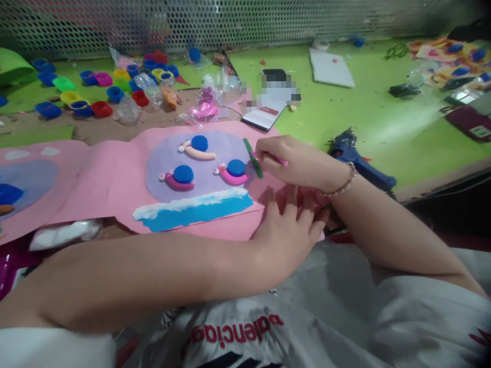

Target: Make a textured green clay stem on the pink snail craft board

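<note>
My right hand [286,156] is closed round a thin pink stick-like tool [283,162], most of it hidden by the fingers. Its near end is right beside a narrow green strip [253,158], which looks like modelling clay. My left hand [289,230] lies with spread fingers on the pink paper sheet [126,171], below the right hand. A lilac oval [161,148] on the sheet bears three clay snails with blue cap shells: a peach one [200,152], a purple one [178,183] and a pink one [233,176]. Under them runs a blue and white strip [199,209].
A phone [264,110] lies behind the sheet. To the right rests a blue glue gun [360,161]. Coloured caps [102,109] and plastic bags stand at the back left, before a perforated metal panel [245,25]. A white board [332,69] lies farther back.
</note>
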`<state>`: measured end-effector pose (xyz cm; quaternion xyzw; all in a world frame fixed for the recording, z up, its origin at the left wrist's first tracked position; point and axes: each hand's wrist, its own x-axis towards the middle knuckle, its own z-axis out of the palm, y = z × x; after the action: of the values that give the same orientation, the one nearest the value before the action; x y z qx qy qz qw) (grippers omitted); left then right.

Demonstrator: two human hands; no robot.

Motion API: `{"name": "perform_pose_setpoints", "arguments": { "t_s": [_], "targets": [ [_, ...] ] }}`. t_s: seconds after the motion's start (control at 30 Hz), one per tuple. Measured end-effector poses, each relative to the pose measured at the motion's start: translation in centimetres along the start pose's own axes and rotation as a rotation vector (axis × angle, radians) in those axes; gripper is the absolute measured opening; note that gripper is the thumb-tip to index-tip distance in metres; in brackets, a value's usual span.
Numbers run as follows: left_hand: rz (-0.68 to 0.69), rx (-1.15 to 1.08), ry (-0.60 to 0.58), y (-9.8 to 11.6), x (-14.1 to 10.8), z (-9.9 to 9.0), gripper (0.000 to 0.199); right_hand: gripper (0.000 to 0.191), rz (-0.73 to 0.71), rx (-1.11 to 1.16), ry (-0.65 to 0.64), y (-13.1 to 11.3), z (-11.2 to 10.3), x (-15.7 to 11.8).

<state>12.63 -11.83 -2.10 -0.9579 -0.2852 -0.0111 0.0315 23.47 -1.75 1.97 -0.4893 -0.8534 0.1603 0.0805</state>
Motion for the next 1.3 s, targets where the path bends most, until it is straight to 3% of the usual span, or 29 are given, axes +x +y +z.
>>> {"name": "perform_pose_setpoints", "arguments": {
  "t_s": [0.37, 0.63, 1.3],
  "targets": [
    [-0.013, -0.004, 0.008, 0.08, 0.00, -0.04, 0.053, 0.025, -0.084, -0.065, -0.058, -0.27, 0.45, -0.10],
    [-0.002, -0.022, 0.006, 0.13, -0.05, 0.07, 0.053, 0.022, -0.047, -0.061, 0.030, -0.13, 0.39, -0.12],
    [-0.007, -0.026, 0.000, 0.15, 0.07, 0.08, 0.053, 0.020, -0.008, -0.071, 0.014, -0.24, 0.49, -0.01]
  ]
}}
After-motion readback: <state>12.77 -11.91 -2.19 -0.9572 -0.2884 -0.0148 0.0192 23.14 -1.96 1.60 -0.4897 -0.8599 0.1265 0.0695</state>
